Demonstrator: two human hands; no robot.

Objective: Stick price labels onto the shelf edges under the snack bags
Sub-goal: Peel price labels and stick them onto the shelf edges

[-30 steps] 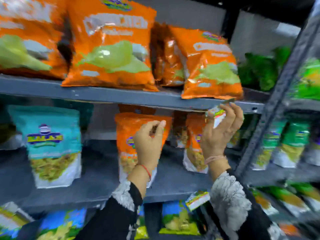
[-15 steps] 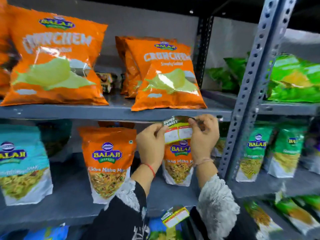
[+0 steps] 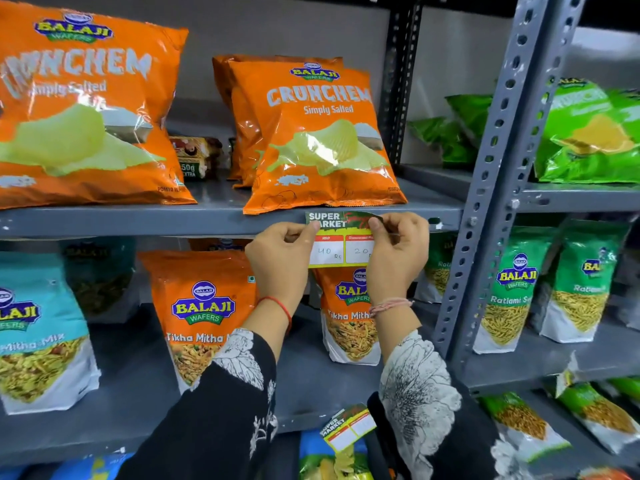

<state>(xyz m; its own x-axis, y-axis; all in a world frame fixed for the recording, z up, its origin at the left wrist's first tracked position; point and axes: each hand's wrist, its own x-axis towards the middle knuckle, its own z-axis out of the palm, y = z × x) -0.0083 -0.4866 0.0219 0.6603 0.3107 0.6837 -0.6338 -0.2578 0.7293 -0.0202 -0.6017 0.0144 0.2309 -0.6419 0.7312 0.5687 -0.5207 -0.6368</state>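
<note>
In the middle of the frame I pinch the price label [image 3: 341, 239] with both hands, left hand [image 3: 282, 259] on its left side, right hand [image 3: 398, 251] on its right, to keep it flat and level against the shelf edge [image 3: 138, 223], just under the orange Crunchem bag [image 3: 322, 140]. Another label [image 3: 348, 427] hangs at lower centre; the shelves hold snack bags

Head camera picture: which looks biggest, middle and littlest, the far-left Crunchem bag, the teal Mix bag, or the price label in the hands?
1. Crunchem bag, biggest, though it sits near the camera and runs off the edge.
2. Teal bag, middle, also cut off at the edge.
3. Price label, littlest, pinched by the left hand and right hand.
</note>
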